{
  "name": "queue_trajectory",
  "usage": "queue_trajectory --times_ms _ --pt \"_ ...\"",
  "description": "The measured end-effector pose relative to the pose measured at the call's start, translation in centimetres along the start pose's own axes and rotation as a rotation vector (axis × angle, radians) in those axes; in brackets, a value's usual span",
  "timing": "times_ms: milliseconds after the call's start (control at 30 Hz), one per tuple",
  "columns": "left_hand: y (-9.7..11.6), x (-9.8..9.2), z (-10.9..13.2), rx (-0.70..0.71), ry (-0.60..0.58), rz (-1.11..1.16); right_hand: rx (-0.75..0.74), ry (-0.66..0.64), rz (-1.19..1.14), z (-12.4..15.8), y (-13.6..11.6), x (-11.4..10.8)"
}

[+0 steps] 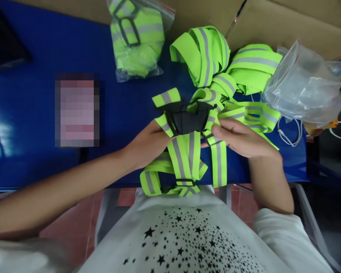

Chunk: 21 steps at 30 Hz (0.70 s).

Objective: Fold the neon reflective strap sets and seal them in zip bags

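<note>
A fluorescent yellow-green reflective harness with grey stripes is between my hands, its straps hanging over the table's front edge. Its large black plastic buckle faces up in the middle. From the left, my left hand holds the harness beside the buckle, its fingers hidden behind buckle and straps. My right hand pinches the strap at the buckle's right side, the thumb on top. Lower down, a black slider sits on the straps.
Rolled reflective straps and another folded bundle lie behind. A bagged harness is at the back. Clear plastic bags and a white cable are at right. A pixelated object lies left on the blue table. Cardboard borders the back.
</note>
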<state>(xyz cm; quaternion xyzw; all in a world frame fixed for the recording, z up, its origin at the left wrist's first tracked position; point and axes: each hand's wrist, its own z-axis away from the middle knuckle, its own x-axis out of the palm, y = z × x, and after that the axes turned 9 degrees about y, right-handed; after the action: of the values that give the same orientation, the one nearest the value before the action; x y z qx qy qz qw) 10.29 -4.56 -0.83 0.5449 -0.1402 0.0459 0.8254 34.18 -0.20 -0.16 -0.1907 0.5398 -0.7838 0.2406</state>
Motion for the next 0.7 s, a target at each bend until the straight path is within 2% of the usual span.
queue_trajectory --times_ms 100,233,333,467,533,633,700 --pt "0.7 0.0 -0.1 0.016 -0.062 0.055 0.11 0.091 -0.042 0.3 -0.2 0.5" --pt "0.6 -0.3 -0.5 0.167 0.048 -0.16 0.11 0.33 -0.198 0.4 0.3 2.9" --pt "0.1 -0.5 -0.5 0.282 0.167 -0.237 0.102 0.344 -0.278 0.9 0.9 5.0" --pt "0.0 -0.2 0.1 0.327 0.233 -0.249 -0.07 0.338 -0.255 1.4 1.5 7.2" --pt "0.3 0.1 0.2 0.348 0.176 -0.292 -0.116 0.411 -0.228 1.2 1.6 7.7" --pt "0.7 0.2 0.1 0.362 0.004 -0.365 -0.112 0.567 -0.232 0.6 1.3 7.8" --pt "0.9 0.0 0.1 0.321 -0.095 -0.385 -0.141 0.656 -0.219 0.2 0.8 7.6"
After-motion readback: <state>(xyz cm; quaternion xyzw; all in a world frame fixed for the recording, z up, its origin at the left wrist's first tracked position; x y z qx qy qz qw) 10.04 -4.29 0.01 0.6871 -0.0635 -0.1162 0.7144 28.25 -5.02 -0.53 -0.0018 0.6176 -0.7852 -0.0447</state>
